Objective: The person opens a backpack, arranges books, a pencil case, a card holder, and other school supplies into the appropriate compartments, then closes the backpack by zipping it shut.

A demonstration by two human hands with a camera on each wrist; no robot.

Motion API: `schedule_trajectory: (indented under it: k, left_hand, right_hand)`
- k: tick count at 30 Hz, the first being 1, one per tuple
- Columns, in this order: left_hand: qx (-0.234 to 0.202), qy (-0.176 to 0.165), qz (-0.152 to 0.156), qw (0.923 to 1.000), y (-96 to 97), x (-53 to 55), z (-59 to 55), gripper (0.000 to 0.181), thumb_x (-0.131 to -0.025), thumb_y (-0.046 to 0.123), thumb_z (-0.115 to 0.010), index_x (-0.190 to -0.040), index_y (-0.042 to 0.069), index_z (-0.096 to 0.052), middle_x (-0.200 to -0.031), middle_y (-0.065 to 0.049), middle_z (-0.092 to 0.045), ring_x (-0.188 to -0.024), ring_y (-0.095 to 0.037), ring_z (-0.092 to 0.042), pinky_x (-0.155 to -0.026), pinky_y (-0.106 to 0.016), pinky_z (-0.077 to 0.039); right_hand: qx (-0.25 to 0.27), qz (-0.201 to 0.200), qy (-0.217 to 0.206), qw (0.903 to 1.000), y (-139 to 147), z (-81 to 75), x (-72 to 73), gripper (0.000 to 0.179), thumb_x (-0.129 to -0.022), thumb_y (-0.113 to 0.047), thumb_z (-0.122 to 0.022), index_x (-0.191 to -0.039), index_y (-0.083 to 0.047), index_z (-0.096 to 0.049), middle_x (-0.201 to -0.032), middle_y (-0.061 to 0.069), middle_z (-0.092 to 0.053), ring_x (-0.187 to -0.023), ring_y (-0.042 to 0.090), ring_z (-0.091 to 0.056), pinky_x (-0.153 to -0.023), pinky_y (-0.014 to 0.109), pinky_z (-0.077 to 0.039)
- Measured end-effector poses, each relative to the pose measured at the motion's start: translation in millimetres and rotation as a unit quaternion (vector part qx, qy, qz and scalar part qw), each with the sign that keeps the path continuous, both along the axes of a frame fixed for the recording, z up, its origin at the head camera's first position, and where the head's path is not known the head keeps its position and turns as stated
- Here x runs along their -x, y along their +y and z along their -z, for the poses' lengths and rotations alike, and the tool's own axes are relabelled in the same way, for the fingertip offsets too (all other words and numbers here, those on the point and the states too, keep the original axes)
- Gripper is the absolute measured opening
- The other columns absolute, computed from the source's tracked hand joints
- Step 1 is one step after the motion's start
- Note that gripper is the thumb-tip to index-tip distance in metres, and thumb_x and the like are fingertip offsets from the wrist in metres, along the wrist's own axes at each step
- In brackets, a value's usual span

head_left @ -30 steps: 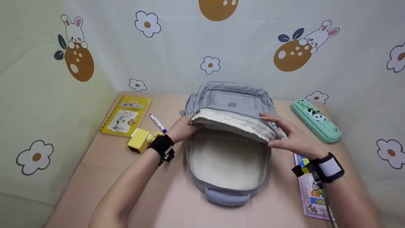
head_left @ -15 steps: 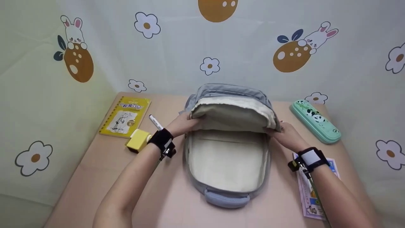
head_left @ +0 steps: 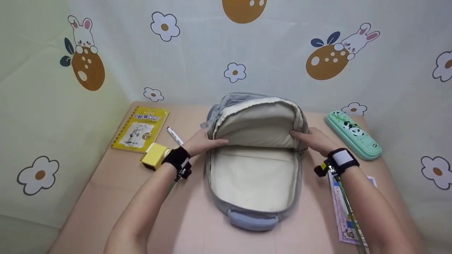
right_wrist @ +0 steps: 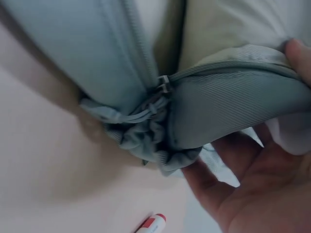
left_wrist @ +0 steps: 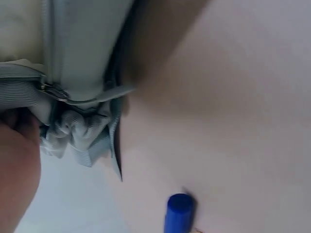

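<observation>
A light grey-blue backpack (head_left: 253, 180) lies unzipped, its carry handle (head_left: 253, 220) towards me. Its front flap (head_left: 257, 123) is raised and folded back, so the pale lining shows. My left hand (head_left: 200, 143) grips the flap's left edge, thumb inside; in the left wrist view only part of that hand shows beside the grey side fabric (left_wrist: 82, 43). On the opposite edge, my right hand (head_left: 319, 141) pinches the flap. The right wrist view shows its thumb (right_wrist: 299, 58) on the lining and its other fingers behind the side panel (right_wrist: 233, 102).
To the left lie a yellow book (head_left: 140, 128), a white marker (head_left: 174, 135) with a blue cap (left_wrist: 179, 213), and a yellow boxy object (head_left: 155, 156). A green panda pencil case (head_left: 353, 134) and a purple-edged booklet (head_left: 342, 218) are on the right. A red-and-white marker (right_wrist: 153, 223) also shows.
The flap has been lifted and pushed back, opening the backpack wider. My right hand has gone from loosely touching the flap's edge to holding it; my left thumb now shows inside.
</observation>
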State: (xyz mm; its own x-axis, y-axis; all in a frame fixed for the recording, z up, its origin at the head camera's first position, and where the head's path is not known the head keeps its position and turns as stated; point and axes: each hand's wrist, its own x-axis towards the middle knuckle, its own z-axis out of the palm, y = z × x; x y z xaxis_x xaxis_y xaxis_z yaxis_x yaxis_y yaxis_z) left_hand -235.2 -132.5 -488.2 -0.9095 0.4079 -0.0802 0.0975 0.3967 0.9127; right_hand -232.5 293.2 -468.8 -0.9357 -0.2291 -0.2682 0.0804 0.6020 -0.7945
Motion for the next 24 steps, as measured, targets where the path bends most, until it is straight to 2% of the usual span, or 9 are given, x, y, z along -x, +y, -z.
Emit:
schedule_trajectory:
  k: [3,5,7,10,13,18,24]
  left_hand:
    - [0.005,0.002,0.005,1.0000,-1.2,-0.3,3.2,0.069,-0.089,0.053,-0.075,-0.137,0.006,-0.059,-0.130,-0.011,-0.063,-0.119,-0.023,-0.060,-0.105,-0.039,-0.045]
    - [0.008,-0.001,-0.001,1.0000,0.2,0.5,2.7,0.060,-0.093,0.055,-0.069,-0.126,0.005,-0.064,-0.121,-0.008,-0.064,-0.113,-0.021,-0.060,-0.099,-0.037,-0.047]
    - [0.013,-0.004,-0.011,0.9998,2.9,2.3,1.0,0.052,-0.095,0.057,-0.064,-0.109,0.007,-0.066,-0.102,-0.005,-0.063,-0.099,-0.021,-0.060,-0.089,-0.034,-0.048]
    - [0.022,-0.007,-0.028,0.9993,7.7,5.6,-2.3,0.051,-0.097,0.060,-0.059,-0.080,0.012,-0.057,-0.075,0.001,-0.052,-0.076,-0.021,-0.056,-0.071,-0.031,-0.045]
    - [0.030,-0.012,-0.043,0.9985,11.4,7.9,-4.6,0.056,-0.099,0.059,-0.056,-0.065,0.016,-0.046,-0.058,0.003,-0.043,-0.058,-0.019,-0.048,-0.057,-0.030,-0.038]
    - [0.017,-0.040,-0.064,0.9970,17.3,9.6,-7.6,0.055,-0.100,0.056,-0.057,-0.063,0.017,-0.045,-0.056,0.004,-0.043,-0.055,-0.020,-0.045,-0.054,-0.029,-0.035]
    - [0.007,-0.055,-0.072,0.9959,21.5,10.3,-10.5,0.050,-0.101,0.053,-0.057,-0.069,0.017,-0.046,-0.058,0.006,-0.040,-0.055,-0.015,-0.042,-0.056,-0.029,-0.038]
  right_hand:
    - [-0.001,-0.008,-0.018,0.9998,-1.1,-1.3,3.6,0.078,-0.098,-0.058,-0.058,-0.135,0.011,-0.055,-0.140,0.028,-0.055,-0.137,0.042,-0.045,-0.116,0.059,-0.027]
    - [0.002,-0.008,-0.026,0.9996,-2.3,-2.3,5.3,0.078,-0.098,-0.059,-0.058,-0.134,0.011,-0.055,-0.140,0.028,-0.054,-0.139,0.041,-0.042,-0.117,0.058,-0.026]
    - [0.008,-0.002,-0.034,0.9994,-2.8,-3.0,6.5,0.078,-0.098,-0.059,-0.058,-0.132,0.010,-0.056,-0.140,0.026,-0.054,-0.140,0.040,-0.041,-0.118,0.056,-0.025]
    - [0.016,0.009,-0.040,0.9990,-3.0,-3.4,6.8,0.078,-0.097,-0.061,-0.059,-0.130,0.010,-0.056,-0.139,0.024,-0.054,-0.141,0.039,-0.040,-0.119,0.056,-0.024]
    - [0.018,0.020,-0.041,0.9988,-2.6,-2.5,5.2,0.077,-0.096,-0.062,-0.060,-0.125,0.009,-0.060,-0.132,0.022,-0.059,-0.134,0.036,-0.046,-0.118,0.054,-0.027]
    - [0.026,0.027,-0.026,0.9990,0.8,0.1,-1.9,0.071,-0.095,-0.060,-0.063,-0.118,0.007,-0.064,-0.119,0.017,-0.066,-0.120,0.031,-0.055,-0.114,0.051,-0.034]
    - [0.064,0.009,0.000,0.9979,10.2,-1.3,-17.3,0.060,-0.096,-0.048,-0.069,-0.129,0.001,-0.064,-0.131,0.016,-0.063,-0.129,0.030,-0.051,-0.118,0.058,-0.024]
